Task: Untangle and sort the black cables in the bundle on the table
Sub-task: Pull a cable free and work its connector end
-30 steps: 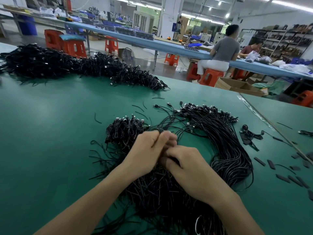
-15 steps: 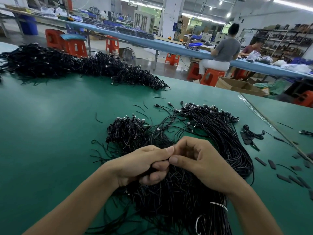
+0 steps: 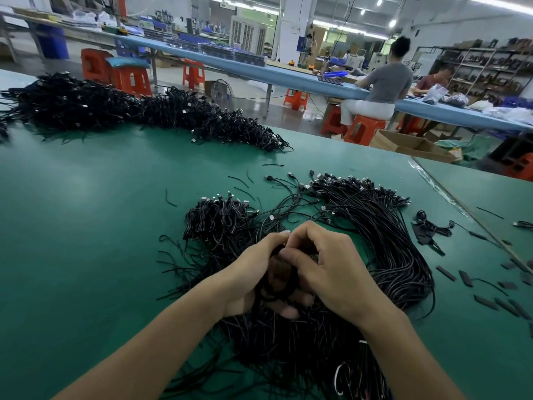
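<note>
— Where's the bundle (image 3: 288, 336)?

— On the table (image 3: 86, 232), right under the wrists. Both hands sit above its middle, pressed against each other.

— Holding anything?

— Yes. The left hand (image 3: 251, 275) curls up from below and the right hand (image 3: 331, 269) curls over the top. Both are closed round one small knot (image 3: 275, 287) of strands, raised just above the bundle. What is inside the knot I cannot tell, because the fingers hide it.

— How would that stuff handle?

— Light, I'd say, and limp. The cables (image 3: 389, 255) are thin and soft enough to drape and loop, so they likely snag on each other rather than slide free. The jackets look smooth, maybe a bit slippery in a pinch.

— Fragile?

— The wire, probably not. The plugs (image 3: 360, 183) at the far right of the bundle, where the strands fan out, look like the weak point. I'd not yank there.

— So where to take hold?

— One strand at a time, on the wire just behind its plug. The other hand pins the bundle down so the whole mass doesn't lift along.

— And round about?

— A big pile (image 3: 115, 111) lies well beyond the bundle to the left, and short strips (image 3: 464, 278) lie to its right.
</note>
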### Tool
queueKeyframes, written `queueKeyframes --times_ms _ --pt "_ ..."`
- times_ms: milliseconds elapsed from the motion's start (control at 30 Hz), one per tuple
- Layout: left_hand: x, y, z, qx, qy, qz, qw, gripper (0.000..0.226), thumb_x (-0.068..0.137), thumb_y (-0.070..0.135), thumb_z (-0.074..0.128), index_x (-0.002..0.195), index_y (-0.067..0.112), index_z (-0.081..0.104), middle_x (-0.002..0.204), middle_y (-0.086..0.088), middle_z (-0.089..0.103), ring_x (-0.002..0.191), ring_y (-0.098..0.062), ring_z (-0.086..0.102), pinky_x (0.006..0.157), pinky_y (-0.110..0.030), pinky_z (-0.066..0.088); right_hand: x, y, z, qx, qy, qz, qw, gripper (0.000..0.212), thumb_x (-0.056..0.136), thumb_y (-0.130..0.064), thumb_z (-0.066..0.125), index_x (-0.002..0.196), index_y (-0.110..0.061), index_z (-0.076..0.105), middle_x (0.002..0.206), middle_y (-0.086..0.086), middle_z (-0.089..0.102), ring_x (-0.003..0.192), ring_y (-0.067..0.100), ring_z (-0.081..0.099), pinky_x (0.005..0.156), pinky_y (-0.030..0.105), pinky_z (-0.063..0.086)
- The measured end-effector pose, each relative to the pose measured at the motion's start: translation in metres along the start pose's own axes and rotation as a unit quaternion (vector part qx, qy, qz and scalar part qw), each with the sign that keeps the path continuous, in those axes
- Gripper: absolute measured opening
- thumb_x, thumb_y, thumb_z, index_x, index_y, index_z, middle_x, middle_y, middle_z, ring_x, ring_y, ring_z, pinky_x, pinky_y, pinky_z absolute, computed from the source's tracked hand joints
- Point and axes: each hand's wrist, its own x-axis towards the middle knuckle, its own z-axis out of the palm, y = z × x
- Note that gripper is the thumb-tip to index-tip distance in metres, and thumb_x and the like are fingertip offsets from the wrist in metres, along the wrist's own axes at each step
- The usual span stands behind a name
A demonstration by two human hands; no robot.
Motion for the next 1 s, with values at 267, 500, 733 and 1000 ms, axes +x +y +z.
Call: queueKeyframes --times_ms 267,500,733,1000 --pt "0.016 -0.020 -0.026 0.100 0.206 0.044 0.973 0.068 0.093 0.072 0.032 0.049 0.023 0.047 0.044 0.005 0.035 0.035 -0.011 0.025 0.036 -0.017 0.016 0.003 0.033 0.004 0.016 0.030 0.198 0.980 0.040 0.097 -0.052 0.048 0.080 -0.020 0.064 0.070 -0.001 0.068 0.063 0.007 0.060 0.066 0.028 0.050" --pt "0.021 -0.022 -0.028 -0.006 0.270 0.078 0.960 0.066 0.099 0.067 0.020 0.050 0.024 0.031 0.047 0.005 0.023 0.041 -0.012 0.014 0.039 -0.022 0.011 -0.010 0.051 0.046 -0.204 -0.129 0.291 0.926 0.036 0.091 -0.052 0.061 0.081 -0.018 0.066 0.078 -0.001 0.064 0.069 0.019 0.062 0.061 0.031 0.049" --pt "0.015 -0.013 -0.023 -0.065 0.214 0.108 0.969 0.064 0.103 0.049 0.015 0.055 0.020 0.046 0.048 0.006 0.026 0.039 -0.009 0.017 0.035 -0.017 0.017 -0.002 0.047 0.048 -0.152 -0.099 0.308 0.934 0.013 0.087 -0.031 0.064 0.082 -0.021 0.068 0.078 -0.001 0.065 0.070 0.019 0.062 0.060 0.033 0.052" --pt "0.013 -0.013 -0.015 0.045 0.223 0.137 0.964 0.044 0.103 0.032 0.039 0.064 0.016 0.055 0.046 0.010 0.033 0.038 -0.007 0.023 0.036 -0.019 0.019 0.003 0.028 0.024 0.017 0.055 0.205 0.977 0.018 0.099 -0.017 0.057 0.083 -0.025 0.058 0.072 -0.003 0.068 0.064 0.009 0.063 0.057 0.018 0.049"
